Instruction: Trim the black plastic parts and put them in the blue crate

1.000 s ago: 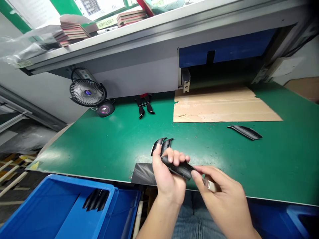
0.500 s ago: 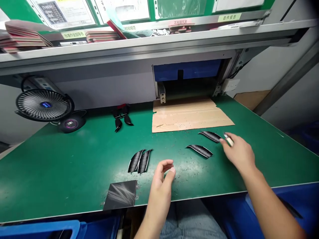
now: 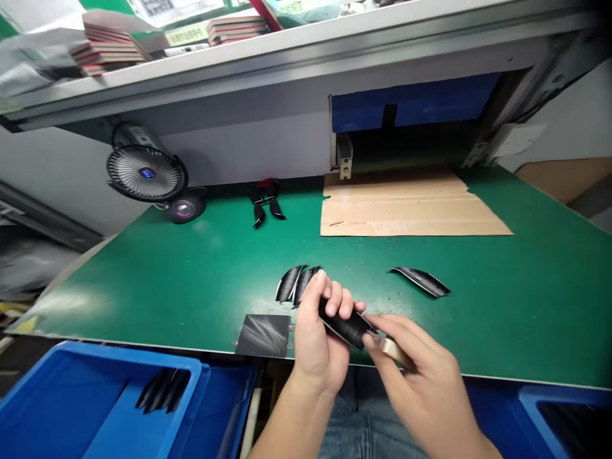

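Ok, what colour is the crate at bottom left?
The crate is bright blue; the head view shows it best.

- A pale yellow-green shelf label point(image 3: 187, 35) at the upper left of the frame is showing the Chinese characters 标准作业指导书, "standard work instructions".
- A second label point(image 3: 290, 6) at the top edge is carrying characters too cut off to read.
- A desk fan's display point(image 3: 147, 173), left of centre, is glowing blue, its digits too small to read.

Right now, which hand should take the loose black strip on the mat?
Probably the right hand: it sits on the same side as the loose black strip, though it pinches a cream-coloured tool. The left hand is wrapped around another black strip.
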The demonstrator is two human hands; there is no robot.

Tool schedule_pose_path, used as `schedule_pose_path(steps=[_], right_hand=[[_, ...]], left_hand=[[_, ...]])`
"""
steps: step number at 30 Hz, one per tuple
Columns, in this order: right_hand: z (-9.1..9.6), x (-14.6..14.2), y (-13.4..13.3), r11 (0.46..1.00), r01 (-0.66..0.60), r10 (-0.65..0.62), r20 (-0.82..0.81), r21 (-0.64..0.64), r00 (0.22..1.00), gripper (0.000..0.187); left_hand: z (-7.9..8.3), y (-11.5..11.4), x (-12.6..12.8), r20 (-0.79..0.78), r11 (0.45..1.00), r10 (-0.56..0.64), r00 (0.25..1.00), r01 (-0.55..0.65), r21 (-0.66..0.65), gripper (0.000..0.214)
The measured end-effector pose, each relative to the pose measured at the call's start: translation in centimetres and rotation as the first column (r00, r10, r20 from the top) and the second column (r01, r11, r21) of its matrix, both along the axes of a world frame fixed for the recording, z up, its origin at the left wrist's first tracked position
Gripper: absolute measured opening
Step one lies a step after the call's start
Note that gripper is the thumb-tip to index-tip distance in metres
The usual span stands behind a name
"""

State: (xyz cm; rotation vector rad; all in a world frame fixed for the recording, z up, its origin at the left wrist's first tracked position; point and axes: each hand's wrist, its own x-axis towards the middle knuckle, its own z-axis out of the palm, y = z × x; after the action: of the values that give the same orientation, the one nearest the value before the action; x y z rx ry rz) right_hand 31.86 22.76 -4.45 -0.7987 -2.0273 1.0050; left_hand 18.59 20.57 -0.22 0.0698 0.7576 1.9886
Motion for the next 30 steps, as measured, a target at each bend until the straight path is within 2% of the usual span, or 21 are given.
schedule_pose_path(steps=[3, 5, 8, 12, 16, 22, 30], right_hand=[[-0.9, 0.7, -1.3, 0.999, -0.028, 0.027, 0.023, 0.033, 0.999, 0.037], [-1.6, 1.0, -1.5, 0.997, -0.042, 0.036, 0.086, 0.061, 0.996, 0.037], [-2.1, 0.6, -1.7, 0.992, -0.116, 0.11, 0.128, 0.039, 0.986, 0.035], [-2.1, -0.3, -1.7, 0.975, -0.195, 0.208, 0.132, -0.106, 0.969, 0.034], [-2.0, -0.4, -1.6, 0.948, -0.257, 0.284, 0.134, -0.189, 0.949, 0.032], [-1.4, -0.6, -1.4, 0.929, -0.307, 0.337, 0.131, -0.205, 0.932, 0.028], [-1.0, -0.5, -1.6, 0.94, -0.28, 0.312, 0.156, -0.193, 0.937, 0.025]], left_hand=[[0.0, -0.8, -1.0, 0.105, 0.982, 0.184, 0.977, -0.187, 0.018, 0.039], [-0.2, -1.3, -1.6, 0.126, 0.956, 0.291, 0.948, -0.294, 0.007, 0.04], [-0.3, -1.7, -1.8, 0.127, 0.932, 0.357, 0.925, -0.361, 0.007, 0.041], [-0.2, -1.7, -1.4, 0.079, 0.927, 0.372, 0.925, -0.375, 0.025, 0.042], [-0.2, -1.8, -1.3, 0.035, 0.927, 0.371, 0.928, -0.373, 0.051, 0.044], [-0.3, -2.3, -0.9, -0.025, 0.917, 0.391, 0.92, -0.387, 0.099, 0.045], [0.3, -2.6, -0.3, -0.033, 0.918, 0.386, 0.922, -0.38, 0.115, 0.046]])
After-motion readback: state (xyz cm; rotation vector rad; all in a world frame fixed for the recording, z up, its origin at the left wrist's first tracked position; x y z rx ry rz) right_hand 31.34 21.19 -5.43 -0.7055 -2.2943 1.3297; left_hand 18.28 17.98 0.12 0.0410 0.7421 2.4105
